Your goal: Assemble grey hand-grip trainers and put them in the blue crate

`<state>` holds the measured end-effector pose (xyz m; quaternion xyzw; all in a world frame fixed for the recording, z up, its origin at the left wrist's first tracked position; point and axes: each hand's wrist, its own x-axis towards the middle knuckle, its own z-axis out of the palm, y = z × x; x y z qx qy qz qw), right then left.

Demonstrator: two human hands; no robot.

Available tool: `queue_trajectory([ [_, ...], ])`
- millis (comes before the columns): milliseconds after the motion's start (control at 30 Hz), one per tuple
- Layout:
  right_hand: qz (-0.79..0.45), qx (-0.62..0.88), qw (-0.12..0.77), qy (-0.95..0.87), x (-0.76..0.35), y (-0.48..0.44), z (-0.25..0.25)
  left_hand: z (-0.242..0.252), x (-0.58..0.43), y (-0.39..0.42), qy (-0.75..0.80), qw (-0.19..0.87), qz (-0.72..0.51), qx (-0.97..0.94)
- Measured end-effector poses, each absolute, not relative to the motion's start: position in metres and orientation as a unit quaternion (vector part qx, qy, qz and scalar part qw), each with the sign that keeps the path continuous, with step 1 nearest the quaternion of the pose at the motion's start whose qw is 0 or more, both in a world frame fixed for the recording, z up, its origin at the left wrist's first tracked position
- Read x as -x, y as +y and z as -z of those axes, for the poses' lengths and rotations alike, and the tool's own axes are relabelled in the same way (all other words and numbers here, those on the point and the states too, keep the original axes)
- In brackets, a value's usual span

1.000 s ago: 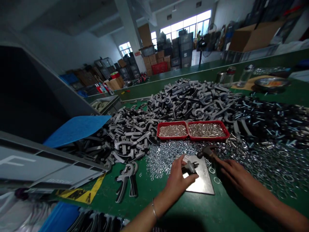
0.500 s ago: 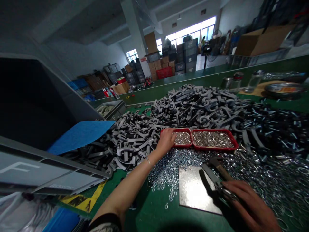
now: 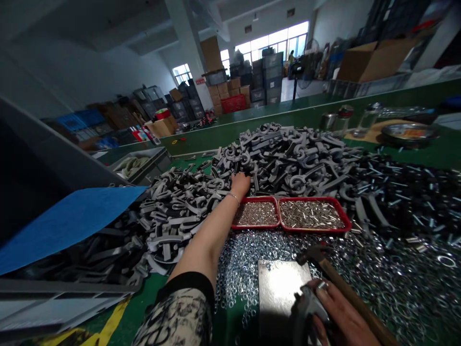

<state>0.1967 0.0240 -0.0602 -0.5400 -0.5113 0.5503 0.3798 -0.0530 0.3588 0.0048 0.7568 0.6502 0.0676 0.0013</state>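
My left hand (image 3: 240, 182) reaches far forward into a big heap of grey plastic hook-shaped parts (image 3: 288, 154); its fingers curl down among them and are partly hidden. Near the bottom edge, my right hand (image 3: 333, 315) is closed on a grey plastic part (image 3: 306, 302) resting on a shiny metal plate (image 3: 279, 283). A hammer (image 3: 324, 262) with a wooden handle lies along that hand, its head just off the plate's far right corner.
Twin red trays (image 3: 277, 226) of small metal pieces sit beyond the plate. Loose silver washers (image 3: 241, 259) cover the green table around it. Black bolts (image 3: 406, 192) are heaped at right. A grey crate (image 3: 54, 298) and a blue sheet (image 3: 65, 221) stand at left. Jars (image 3: 342, 117) and a metal bowl (image 3: 408, 129) stand at the back.
My left hand left the plate, passed over the red tray and reached the grey parts heap. My right hand drew the grey part and hammer back toward me.
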Motion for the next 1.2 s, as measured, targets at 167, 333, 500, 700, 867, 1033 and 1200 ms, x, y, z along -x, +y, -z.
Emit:
queue_trajectory([
  [167, -0.691, 0.487, 0.365, -0.389, -0.164, 0.034, 0.048, -0.049, 0.078, 0.324, 0.657, -0.050, -0.134, -0.740],
  [333, -0.634, 0.527, 0.343, -0.451, -0.163, 0.030, 0.043, -0.028, 0.080, 0.178, 0.576, 0.334, -0.327, -0.671],
  [500, -0.405, 0.551, 0.315, -0.658, -0.162, 0.021, 0.033, 0.036, 0.029, 0.024, 0.466, 0.702, -0.345, -0.414],
  [700, -0.362, 0.525, 0.274, -0.720, -0.159, 0.006, 0.021, 0.035, 0.010, -0.014, 0.504, 0.666, -0.379, -0.398],
  [867, -0.365, 0.529, 0.268, -0.718, -0.157, 0.000, 0.020, 0.027, 0.013, -0.013, 0.512, 0.635, -0.347, -0.462],
  [1033, -0.342, 0.547, 0.268, -0.715, -0.154, -0.008, 0.028, 0.029, 0.011, -0.018, 0.546, 0.614, -0.336, -0.460],
  [1200, -0.348, 0.554, 0.276, -0.704, -0.154, -0.013, 0.034, 0.037, 0.010, -0.022, 0.555, 0.608, -0.323, -0.467],
])
